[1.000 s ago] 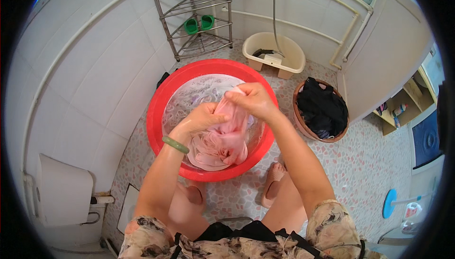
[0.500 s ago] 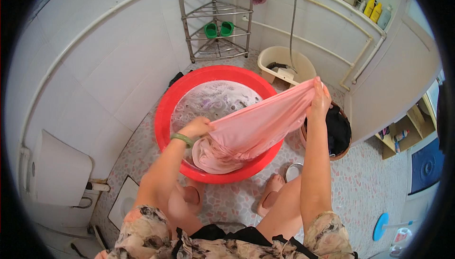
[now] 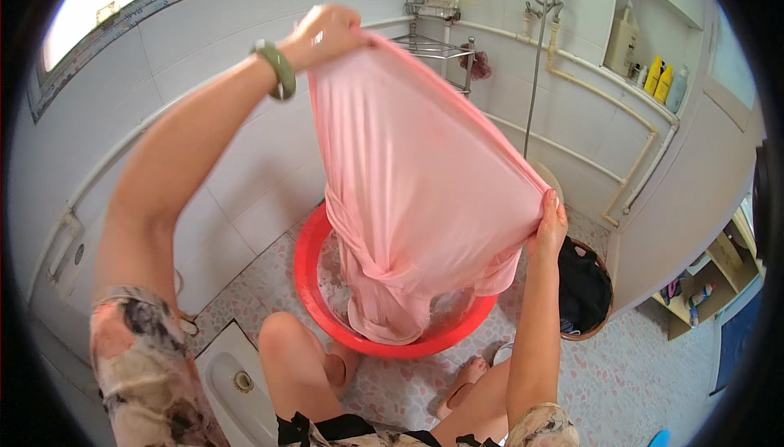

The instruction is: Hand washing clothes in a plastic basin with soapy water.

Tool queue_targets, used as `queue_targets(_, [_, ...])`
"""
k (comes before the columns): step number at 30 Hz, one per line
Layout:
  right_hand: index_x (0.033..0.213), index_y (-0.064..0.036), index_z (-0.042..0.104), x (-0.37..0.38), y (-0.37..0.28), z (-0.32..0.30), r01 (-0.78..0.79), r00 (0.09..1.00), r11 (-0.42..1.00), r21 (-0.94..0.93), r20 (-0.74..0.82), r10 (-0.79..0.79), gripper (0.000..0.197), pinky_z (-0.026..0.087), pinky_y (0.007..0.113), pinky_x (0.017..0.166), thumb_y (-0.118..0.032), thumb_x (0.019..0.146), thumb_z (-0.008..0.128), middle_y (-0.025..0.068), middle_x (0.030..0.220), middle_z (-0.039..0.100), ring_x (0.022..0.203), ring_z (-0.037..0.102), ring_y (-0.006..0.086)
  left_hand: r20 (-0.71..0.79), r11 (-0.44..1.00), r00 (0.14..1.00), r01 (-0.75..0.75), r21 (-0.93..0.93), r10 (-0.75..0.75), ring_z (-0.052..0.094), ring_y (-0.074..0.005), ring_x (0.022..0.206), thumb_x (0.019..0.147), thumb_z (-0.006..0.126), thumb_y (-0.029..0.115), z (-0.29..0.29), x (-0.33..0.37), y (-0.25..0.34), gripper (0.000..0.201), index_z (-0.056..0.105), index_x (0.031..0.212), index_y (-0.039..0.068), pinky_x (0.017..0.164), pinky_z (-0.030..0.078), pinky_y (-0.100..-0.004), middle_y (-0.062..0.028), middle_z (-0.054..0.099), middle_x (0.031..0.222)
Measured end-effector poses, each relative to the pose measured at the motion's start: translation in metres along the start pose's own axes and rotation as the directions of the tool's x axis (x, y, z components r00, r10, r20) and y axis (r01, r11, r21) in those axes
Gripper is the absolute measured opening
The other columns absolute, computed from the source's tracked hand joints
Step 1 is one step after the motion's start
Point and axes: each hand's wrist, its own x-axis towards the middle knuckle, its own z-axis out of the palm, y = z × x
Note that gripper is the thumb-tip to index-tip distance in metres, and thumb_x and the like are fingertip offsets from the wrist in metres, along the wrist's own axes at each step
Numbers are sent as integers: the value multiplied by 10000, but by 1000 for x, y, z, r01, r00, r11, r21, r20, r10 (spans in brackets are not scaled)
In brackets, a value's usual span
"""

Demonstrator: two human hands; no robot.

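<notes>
1. Our left hand (image 3: 322, 37), high, and right hand (image 3: 552, 222), lower, grip the pink cloth (image 3: 416, 153) by its upper edge, stretched between them.
2. Its bunched lower end hangs inside the red tub (image 3: 307, 265).
3. Mottled floor (image 3: 596, 382) separates tub from basket (image 3: 607, 304); white tiled wall (image 3: 237, 34) rises left.

Mauve pouf (image 3: 480, 65) hung beside metal corner rack (image 3: 441, 48); shower hose (image 3: 535, 79) hung down tiled wall (image 3: 506, 94); pump bottle (image 3: 623, 45) and two yellow bottles (image 3: 652, 76) placed in wall niche (image 3: 665, 34); squat toilet (image 3: 222, 377) set in floor (image 3: 596, 390) at lower left; shelf unit (image 3: 723, 263) partly seen at right.
</notes>
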Motion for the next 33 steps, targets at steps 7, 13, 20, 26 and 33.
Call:
queue_targets(7, [1014,-19,533,-3,-22,21,45,994,997,61,94,-50,320,400,258,791,-273,819,541,38,984,548,892,503,127,-150,963,988,-5,270,48,530,-293,573,687,544,252,-66,37,29,242,530,644,14,545,418,-362,-165,530,613])
queue_targets(13, [974,-18,538,9,5,-20,-147,989,962,229,7,149,271,415,288,779,-235,811,552,53,947,564,855,531,156,374,765,847,514,-389,-379,487,-115,610,768,519,319,86,-98,-20,332,586,729,-3,537,419,-328,-84,551,621])
queue_targets(20, [953,-25,538,15,17,-46,-504,862,861,66,106,496,294,435,345,757,-268,789,570,82,936,571,844,544,193,791,67,488,863,-501,-369,565,-157,766,755,582,187,137,-219,-15,258,592,897,-29,640,454,-280,-85,606,834])
queue_targets(26, [980,-13,534,15,1,-35,-583,807,807,91,181,562,332,442,375,766,-286,794,558,98,956,573,879,544,228,601,455,694,718,-527,-397,537,-113,615,704,624,189,78,-133,-35,186,596,740,8,544,432,-246,-43,578,704])
queue_targets(33, [967,-4,543,9,-11,-15,-169,981,968,-187,60,183,322,387,269,786,-263,781,590,57,954,560,849,519,138,175,946,967,223,-234,-185,399,-69,452,670,632,264,-19,-25,-4,298,516,540,23,411,343,-237,4,456,501])
